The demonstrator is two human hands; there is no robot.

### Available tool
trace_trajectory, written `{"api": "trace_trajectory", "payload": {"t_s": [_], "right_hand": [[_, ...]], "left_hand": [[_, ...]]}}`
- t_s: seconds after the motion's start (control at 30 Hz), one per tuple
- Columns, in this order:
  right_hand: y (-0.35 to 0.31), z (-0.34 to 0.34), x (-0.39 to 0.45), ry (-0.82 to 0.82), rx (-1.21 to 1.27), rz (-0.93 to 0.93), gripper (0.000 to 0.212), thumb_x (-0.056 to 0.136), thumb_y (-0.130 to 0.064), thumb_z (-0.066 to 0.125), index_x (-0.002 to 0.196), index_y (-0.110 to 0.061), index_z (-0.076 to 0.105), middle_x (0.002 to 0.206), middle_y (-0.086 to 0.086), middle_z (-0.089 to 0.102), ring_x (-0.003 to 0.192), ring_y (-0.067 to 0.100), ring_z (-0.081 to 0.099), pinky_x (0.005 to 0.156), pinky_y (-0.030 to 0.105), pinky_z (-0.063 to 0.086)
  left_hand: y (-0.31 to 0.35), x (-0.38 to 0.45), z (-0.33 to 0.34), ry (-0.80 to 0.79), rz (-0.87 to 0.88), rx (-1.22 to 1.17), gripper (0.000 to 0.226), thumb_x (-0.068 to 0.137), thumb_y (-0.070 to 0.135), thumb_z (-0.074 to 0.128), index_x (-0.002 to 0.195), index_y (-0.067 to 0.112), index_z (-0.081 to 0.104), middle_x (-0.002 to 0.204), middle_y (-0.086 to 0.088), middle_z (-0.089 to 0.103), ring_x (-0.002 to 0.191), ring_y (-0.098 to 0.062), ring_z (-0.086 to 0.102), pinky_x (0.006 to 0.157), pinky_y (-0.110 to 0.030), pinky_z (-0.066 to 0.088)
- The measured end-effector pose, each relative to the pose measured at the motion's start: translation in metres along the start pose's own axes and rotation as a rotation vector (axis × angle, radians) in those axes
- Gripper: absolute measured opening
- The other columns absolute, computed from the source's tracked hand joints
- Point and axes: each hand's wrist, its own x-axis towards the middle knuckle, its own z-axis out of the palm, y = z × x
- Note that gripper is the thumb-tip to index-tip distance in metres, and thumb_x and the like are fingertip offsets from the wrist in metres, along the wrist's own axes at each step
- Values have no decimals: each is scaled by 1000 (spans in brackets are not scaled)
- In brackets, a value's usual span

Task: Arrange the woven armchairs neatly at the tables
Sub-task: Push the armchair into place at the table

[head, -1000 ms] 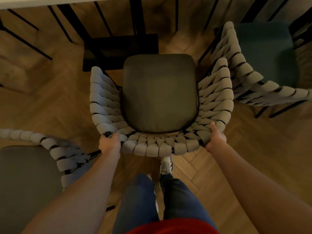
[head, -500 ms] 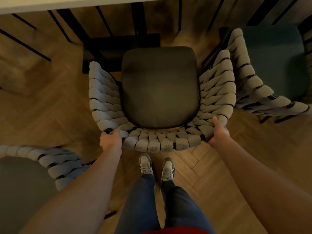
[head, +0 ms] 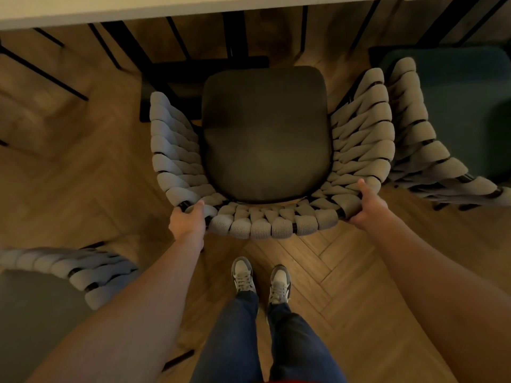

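no writing legible. table [head: 110, 9] edge at top; armchair [head: 265, 134] just before it, touching a second chair [head: 431, 134] on the right. left hand [head: 188, 219] and right hand [head: 367, 203] gripping the woven back rim's corners.

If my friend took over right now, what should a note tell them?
Left hand and right hand each grip the back rim of the grey woven armchair with the dark seat cushion.
It faces the white table, its seat front near the table's edge.
Another woven armchair with a teal seat stands close on its right; a third grey woven armchair is at lower left.
Left: push it in, straighten the others.
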Motion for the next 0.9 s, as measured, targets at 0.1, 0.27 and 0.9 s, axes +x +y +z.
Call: {"api": "trace_trajectory", "payload": {"t_s": [0.1,0.27,0.9], "right_hand": [[-7,6,5,-31,11,9,58,82,-34,78,132,-19,53,127,14,62,110,40,62,90,67,50],[-22,17,12,-24,6,10,63,80,-37,80,134,-19,52,126,11,61,110,38,63,89,64,51],[26,-24,-15,-174,-258,-190,45,97,-35,59,138,-20,49,125,6,62,111,24,62,98,52,51]], "left_hand": [[8,5,4,-35,-2,1,60,92,30,69,144,15,45,134,-15,57,114,-33,62,86,-48,59],[23,10,11,-67,-8,6,63,92,28,69,147,14,42,137,-16,55,115,-35,62,74,-43,62],[-6,-19,-3,-220,78,76,57,99,37,56,149,19,33,117,-3,59,93,-24,70,79,-42,60]]}}
